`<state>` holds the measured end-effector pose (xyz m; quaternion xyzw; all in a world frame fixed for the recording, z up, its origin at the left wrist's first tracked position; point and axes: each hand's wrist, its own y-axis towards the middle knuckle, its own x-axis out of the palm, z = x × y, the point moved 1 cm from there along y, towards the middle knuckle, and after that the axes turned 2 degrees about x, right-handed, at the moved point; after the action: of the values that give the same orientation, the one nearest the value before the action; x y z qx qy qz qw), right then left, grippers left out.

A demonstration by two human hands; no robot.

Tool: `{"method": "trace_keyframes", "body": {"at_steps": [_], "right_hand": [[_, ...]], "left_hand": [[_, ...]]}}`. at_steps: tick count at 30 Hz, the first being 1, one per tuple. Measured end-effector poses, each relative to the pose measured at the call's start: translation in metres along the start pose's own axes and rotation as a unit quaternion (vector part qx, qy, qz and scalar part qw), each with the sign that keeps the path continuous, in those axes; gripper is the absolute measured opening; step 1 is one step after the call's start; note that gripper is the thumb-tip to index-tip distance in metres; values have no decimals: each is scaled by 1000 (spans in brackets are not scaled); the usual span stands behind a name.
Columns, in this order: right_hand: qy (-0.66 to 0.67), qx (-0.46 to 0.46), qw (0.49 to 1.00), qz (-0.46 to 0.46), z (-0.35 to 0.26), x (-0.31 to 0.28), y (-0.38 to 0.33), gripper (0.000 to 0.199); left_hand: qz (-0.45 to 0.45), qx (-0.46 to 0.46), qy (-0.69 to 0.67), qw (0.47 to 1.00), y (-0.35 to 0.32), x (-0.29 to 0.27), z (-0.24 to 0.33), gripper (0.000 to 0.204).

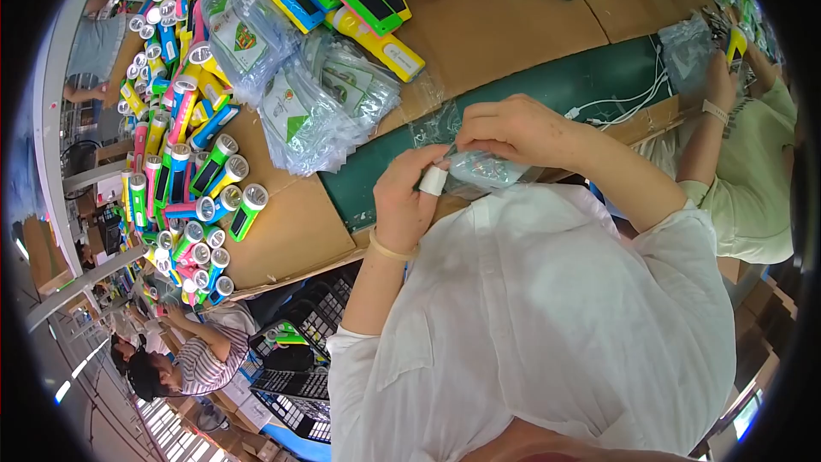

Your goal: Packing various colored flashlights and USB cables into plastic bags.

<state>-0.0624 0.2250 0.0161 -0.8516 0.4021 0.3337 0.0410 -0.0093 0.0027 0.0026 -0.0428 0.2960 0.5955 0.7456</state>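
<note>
A transparent plastic bag [487, 170] with coloured print or contents lies against the front of my white shirt, at the table's near edge. My left hand [405, 195] pinches its left end between thumb and fingers; a white wrap [434, 180] covers part of one digit. From above, my right hand [520, 130] comes in with bent fingers closed on the bag's upper edge, close to the left fingertips. What exactly is inside the bag is too blurred to tell. Beyond the left hand lies a pile of transparent printed bags [295, 115].
Many colourful flashlights [244, 212] are heaped at the left, with more at the back, on a cardboard-covered table [479, 30]. A white cable [629, 101] lies on the green strip [547, 77]. At the right a co-worker's arm [721, 90] reaches in. Black crates [295, 383] stand below left.
</note>
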Motion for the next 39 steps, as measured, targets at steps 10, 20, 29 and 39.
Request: {"method": "trace_keyframes", "body": {"at_steps": [10,20,29,39], "right_hand": [[18,257,954,-152,50,-67,-18,8],[-413,488,754,153,123,-153,46,90],[-123,395,857,307,135,-126,10,70],[392,276,876,54,20,-18,-14,66]], "left_hand": [[-77,41,-1,996,7,-1,-4,11],[-193,154,-125,961,8,12,9,33],[-154,128,-101,974,1,12,-2,22],[-101,164,-59,980,9,22,-8,15]]}}
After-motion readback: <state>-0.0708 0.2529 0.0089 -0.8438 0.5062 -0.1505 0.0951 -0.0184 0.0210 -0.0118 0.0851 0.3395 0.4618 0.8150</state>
